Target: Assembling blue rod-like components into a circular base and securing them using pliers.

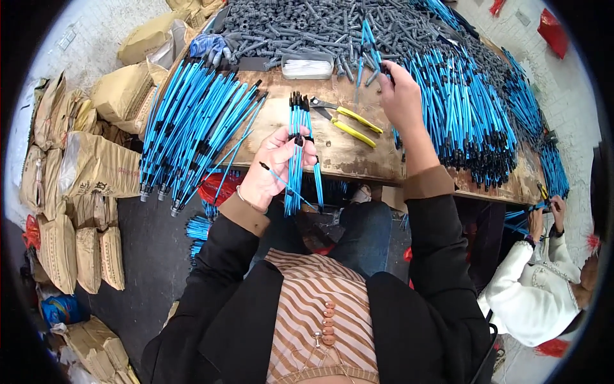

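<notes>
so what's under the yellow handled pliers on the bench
The yellow-handled pliers lie straight on the bare wooden bench top, with no tubes beneath them. The left hand holds a bundle of blue tubes just beside them. The wood directly beneath them is covered.

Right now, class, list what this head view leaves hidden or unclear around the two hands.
- Right hand: its fingertips are buried among blue tubes and grey parts, so its grip is unclear.
- Left hand: its palm side is turned away behind the bundle.
- Pliers: jaw tips too small to judge.
- Table: far edge covered by parts.
</notes>
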Motion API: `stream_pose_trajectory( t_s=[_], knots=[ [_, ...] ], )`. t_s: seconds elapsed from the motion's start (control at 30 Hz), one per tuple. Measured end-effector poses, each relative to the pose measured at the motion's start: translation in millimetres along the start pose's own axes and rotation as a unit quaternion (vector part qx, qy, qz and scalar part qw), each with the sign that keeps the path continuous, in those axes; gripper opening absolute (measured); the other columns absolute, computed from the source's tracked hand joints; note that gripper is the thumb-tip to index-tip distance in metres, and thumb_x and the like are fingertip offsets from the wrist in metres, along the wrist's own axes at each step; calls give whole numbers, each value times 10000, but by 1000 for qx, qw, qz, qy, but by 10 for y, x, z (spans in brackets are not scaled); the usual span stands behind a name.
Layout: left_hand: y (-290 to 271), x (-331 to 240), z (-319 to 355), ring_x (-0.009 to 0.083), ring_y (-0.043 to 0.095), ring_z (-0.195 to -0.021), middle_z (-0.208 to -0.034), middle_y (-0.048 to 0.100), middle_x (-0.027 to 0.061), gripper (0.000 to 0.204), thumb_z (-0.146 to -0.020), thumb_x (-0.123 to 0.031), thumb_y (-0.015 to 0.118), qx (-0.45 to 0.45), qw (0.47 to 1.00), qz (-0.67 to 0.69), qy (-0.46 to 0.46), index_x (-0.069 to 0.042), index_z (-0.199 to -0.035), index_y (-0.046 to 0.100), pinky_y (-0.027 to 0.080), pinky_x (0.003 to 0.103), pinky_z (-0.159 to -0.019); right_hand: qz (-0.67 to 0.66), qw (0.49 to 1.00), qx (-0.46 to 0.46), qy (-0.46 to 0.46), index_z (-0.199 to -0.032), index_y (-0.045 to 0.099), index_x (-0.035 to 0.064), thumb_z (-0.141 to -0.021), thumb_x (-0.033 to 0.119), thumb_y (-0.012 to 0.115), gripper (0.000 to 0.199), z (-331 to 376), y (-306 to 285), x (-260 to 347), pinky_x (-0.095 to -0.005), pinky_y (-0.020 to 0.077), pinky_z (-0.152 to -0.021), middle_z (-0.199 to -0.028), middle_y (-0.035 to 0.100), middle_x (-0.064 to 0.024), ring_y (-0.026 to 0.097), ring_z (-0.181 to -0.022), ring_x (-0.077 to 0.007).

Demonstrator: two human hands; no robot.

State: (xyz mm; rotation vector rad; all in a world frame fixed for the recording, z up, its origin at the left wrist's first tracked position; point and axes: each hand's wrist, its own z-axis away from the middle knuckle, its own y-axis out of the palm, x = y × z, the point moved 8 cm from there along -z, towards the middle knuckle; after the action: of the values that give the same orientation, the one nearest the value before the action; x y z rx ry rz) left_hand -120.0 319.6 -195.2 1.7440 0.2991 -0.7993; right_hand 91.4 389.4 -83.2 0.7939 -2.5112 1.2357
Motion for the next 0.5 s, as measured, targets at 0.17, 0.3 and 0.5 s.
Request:
stream_pose_trajectory(
  t_s=[0.17,0.3,0.5],
  knots=[
    [94,-86,91,264,658,-784,-932,646,173,281,-845,-85,601,-15,1000,1,-20,-44,-1116,535,546,341,-727,-487,841,235,11,-1152,574,-10,-833,-9,524,323,294,-234,679,-184,389,-592,-809,606,-38,481,-653,-89],
    [170,-123,83,276,658,-825,-928,644,171,281,-848,-102,605,-5,999,37,-9,-37,-1112,534,544,349,-753,-329,883,328,-68,-1103,592,-19,-812,-3,552,295,693,-181,1006,-207,382,-551,-766,608,-42,482,-606,-101],
    [310,-84,18,255,647,-798,-911,641,154,266,-860,-116,600,62,996,66,3,-35,-1104,533,542,353,-738,-253,932,256,-36,-1060,599,-31,-788,9,581,276,891,-59,849,-260,401,-528,-744,616,-82,489,-561,-155]
  ],
)
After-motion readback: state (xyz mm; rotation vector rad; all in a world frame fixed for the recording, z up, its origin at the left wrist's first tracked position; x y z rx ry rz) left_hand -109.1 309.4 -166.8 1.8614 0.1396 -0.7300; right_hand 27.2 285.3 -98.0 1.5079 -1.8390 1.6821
